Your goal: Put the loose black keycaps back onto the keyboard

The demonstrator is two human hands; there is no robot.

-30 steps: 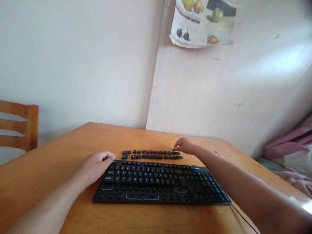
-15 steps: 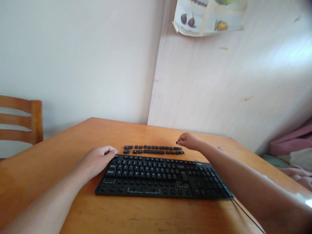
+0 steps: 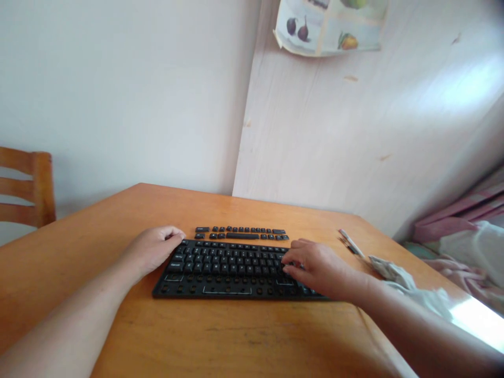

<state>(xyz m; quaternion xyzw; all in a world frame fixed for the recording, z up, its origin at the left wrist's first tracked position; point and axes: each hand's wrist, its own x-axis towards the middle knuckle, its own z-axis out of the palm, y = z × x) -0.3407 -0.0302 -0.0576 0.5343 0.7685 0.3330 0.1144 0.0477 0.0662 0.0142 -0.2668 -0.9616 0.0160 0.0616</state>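
Observation:
A black computer keyboard (image 3: 224,270) lies flat on the wooden table, with bare sockets along its two nearest rows. Behind it, loose black keycaps (image 3: 236,229) stand in two lines, a long spacebar keycap (image 3: 243,236) among them. My left hand (image 3: 159,247) is closed, thumb and fingers pinching the keyboard's far left corner. Over the right part of the keyboard sits my right hand (image 3: 315,265), fingers curled round a dark keycap (image 3: 284,266) beside the main letter block. The fingers partly hide that keycap, and the hand covers most of the number pad.
Pens (image 3: 350,242) and a crumpled pale cloth (image 3: 394,273) lie on the right side of the table. A wooden chair (image 3: 41,189) stands at the left. The wall (image 3: 157,105) rises behind the table's far edge, and pink fabric (image 3: 441,226) is beyond the right side.
My right hand has come back from behind the keyboard, where it held a small keycap, to the keyboard's right part. My left hand keeps its corner. The view has shifted slightly right.

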